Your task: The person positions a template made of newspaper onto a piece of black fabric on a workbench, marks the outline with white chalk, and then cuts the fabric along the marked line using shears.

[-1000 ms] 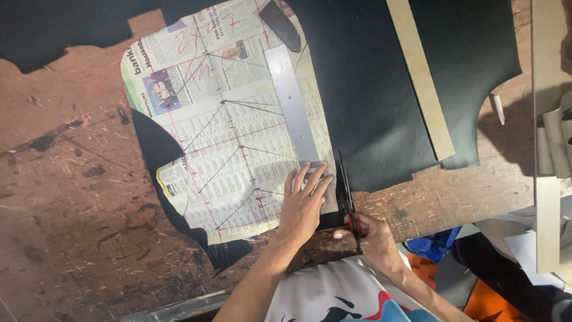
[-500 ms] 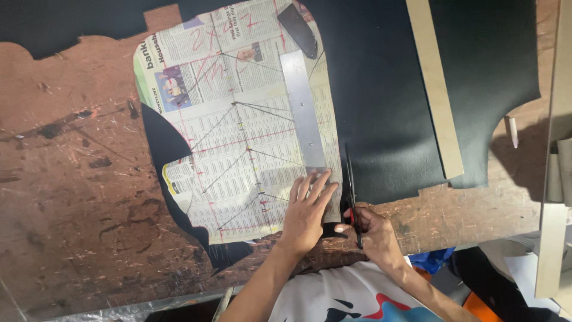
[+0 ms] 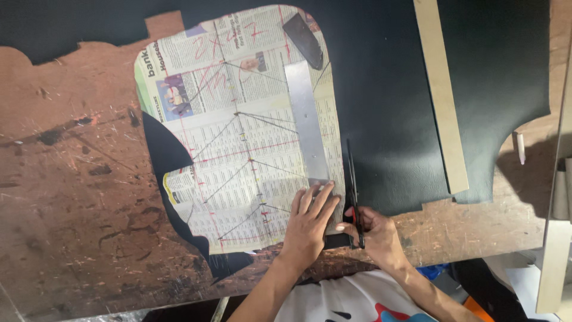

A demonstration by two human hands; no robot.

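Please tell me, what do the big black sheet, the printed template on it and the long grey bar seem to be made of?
The big black sheet looks like leather or vinyl: matte, faint sheen. The printed template is newspaper: thin newsprint with columns and pen lines. The long grey bar seems to be metal: flat, dull silver shine.

scissors (image 3: 354, 185) handles hidden in right hand (image 3: 375, 234), black sheet (image 3: 387, 107) cut off at top

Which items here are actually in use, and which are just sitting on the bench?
In use:
left hand pressing flat on the newspaper pattern
right hand working the scissors along the pattern's edge
black sheet material under the pattern
metal ruler lying on the pattern

Lying about:
long wooden strip across the black sheet
small white stick on the worn wooden table
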